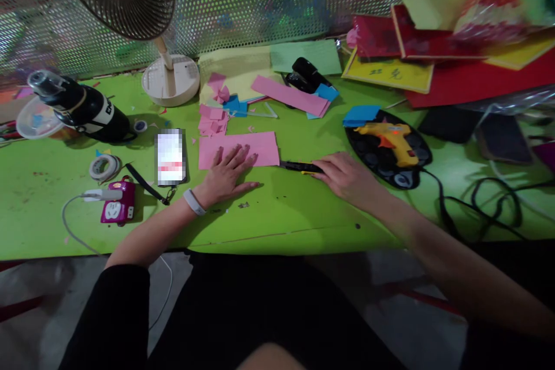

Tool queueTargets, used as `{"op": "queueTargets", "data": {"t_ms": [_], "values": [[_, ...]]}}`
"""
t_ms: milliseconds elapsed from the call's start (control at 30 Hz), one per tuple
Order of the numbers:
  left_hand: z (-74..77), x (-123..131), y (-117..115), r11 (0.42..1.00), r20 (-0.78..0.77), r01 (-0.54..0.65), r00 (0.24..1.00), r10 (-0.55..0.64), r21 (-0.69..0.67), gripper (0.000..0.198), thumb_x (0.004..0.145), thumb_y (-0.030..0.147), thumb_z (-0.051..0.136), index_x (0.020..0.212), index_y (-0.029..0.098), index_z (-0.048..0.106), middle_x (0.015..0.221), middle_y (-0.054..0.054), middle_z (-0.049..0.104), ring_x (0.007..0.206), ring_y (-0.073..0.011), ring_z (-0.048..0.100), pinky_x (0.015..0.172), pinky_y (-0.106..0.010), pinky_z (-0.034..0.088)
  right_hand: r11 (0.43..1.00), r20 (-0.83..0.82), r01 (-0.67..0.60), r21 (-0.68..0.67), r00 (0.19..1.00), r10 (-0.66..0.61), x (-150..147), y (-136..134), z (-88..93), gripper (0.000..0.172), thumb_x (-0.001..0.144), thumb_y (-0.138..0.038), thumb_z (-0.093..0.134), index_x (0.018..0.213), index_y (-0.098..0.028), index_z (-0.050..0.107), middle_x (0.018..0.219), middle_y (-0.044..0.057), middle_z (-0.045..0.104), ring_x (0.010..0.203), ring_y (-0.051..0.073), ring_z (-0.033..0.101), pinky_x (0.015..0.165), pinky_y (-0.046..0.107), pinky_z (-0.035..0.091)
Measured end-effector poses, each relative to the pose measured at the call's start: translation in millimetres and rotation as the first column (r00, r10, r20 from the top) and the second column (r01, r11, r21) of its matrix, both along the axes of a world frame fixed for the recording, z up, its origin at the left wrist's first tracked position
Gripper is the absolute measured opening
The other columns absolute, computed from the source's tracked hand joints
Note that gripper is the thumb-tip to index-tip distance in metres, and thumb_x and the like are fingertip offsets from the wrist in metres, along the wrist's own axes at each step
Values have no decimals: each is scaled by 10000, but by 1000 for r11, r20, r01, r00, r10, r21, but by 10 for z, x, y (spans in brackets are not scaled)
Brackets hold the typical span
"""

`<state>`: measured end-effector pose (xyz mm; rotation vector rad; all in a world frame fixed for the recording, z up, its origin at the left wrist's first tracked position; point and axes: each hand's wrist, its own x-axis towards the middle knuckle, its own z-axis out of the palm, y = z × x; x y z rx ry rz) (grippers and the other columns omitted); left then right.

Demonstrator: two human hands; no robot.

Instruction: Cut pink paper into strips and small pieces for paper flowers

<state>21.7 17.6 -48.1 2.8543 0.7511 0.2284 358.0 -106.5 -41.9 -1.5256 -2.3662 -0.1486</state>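
A strip of pink paper (269, 147) lies flat on the green table (277, 214). My left hand (228, 173) presses down on it from the left, palm down and fingers spread. Right of the sheet, my right hand (340, 175) is closed around a slim black and yellow utility knife (297, 166). Its dark tip reaches the paper's lower right corner; the handle's end is hidden in my fingers. Smaller pink pieces (212, 120) and a pink paper bow (220, 93) lie behind the sheet.
Behind are a stapler (310, 74), pink strips (290, 95) and a fan (169, 81). A yellow glue gun (392, 139) rests on a dark palette (368, 147) at right, its cable trailing. Left are a phone (170, 156), tape roll (104, 167), purple socket adapter (118, 202) and bottle (93, 110).
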Motion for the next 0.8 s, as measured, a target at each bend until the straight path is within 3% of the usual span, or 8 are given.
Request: {"op": "queueTargets", "data": {"t_ms": [367, 600, 800], "values": [[9, -13, -16, 1000, 21, -7, 1000, 6, 23, 846, 975, 783, 279, 1662, 391, -21, 1750, 9, 78, 1623, -247, 50, 1297, -502, -157, 999, 27, -43, 11, 999, 43, -141, 62, -9, 310, 1065, -251, 444, 1185, -93, 683, 1043, 172, 687, 938, 261, 627, 859, 417, 535], [-5, -15, -25, 999, 34, -10, 999, 9, 37, 847, 978, 775, 295, 1666, 383, -6, 1751, 6, 91, 1623, -252, 62, 1291, -490, -177, 988, -37, 130, -87, 990, -133, -10, 31, -78, 578, 1024, -630, 396, 1167, -154, 690, 1048, 172, 668, 1000, 326, 622, 864, 481, 537], [25, -6, -27, 1000, 8, -19, 1000, 19, 15, 859, 963, 804, 265, 1658, 405, -45, 1750, 18, 46, 1623, -252, 40, 1287, -503, -182, 989, -100, 85, -121, 990, -97, 59, 117, -13, 580, 1031, -645, 342, 1061, -188, 697, 974, 142, 656, 959, 300, 634, 838, 456, 566]]}}
